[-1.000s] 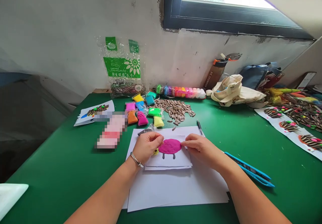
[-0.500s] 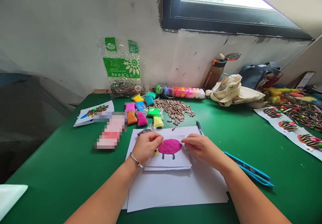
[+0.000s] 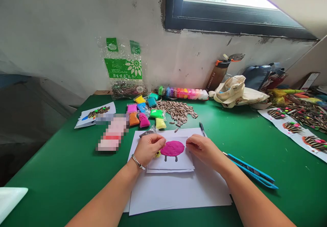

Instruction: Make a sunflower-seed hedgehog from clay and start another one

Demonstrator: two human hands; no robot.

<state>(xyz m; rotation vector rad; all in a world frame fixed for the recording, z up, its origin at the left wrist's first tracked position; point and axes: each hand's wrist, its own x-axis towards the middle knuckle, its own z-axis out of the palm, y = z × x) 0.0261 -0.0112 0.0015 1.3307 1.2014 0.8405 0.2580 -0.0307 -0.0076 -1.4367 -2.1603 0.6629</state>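
Observation:
A flattened magenta clay oval [image 3: 172,148] lies on a small white paper [image 3: 166,166], with two dark grey legs below and a yellow piece [image 3: 158,153] at its left end. My left hand [image 3: 149,148] is closed in a pinch over the oval's upper left edge; what its fingertips hold is too small to make out. My right hand [image 3: 205,152] is also pinched, just right of the oval and slightly apart from it. Anything between those fingertips is hidden. Larger white sheets [image 3: 178,194] lie under the small paper.
Beyond the papers lie bagged coloured clays [image 3: 144,120], sunflower seeds [image 3: 178,111] and a pen [image 3: 202,129]. A blue cutter [image 3: 252,172] rests beside my right forearm. Decorated papers [image 3: 292,126] are at right, another [image 3: 95,113] at left. A bottle [image 3: 218,74] stands by the wall.
My right hand has drawn slightly right, away from the oval's edge, and its fingers have curled in more. My left hand stays in place.

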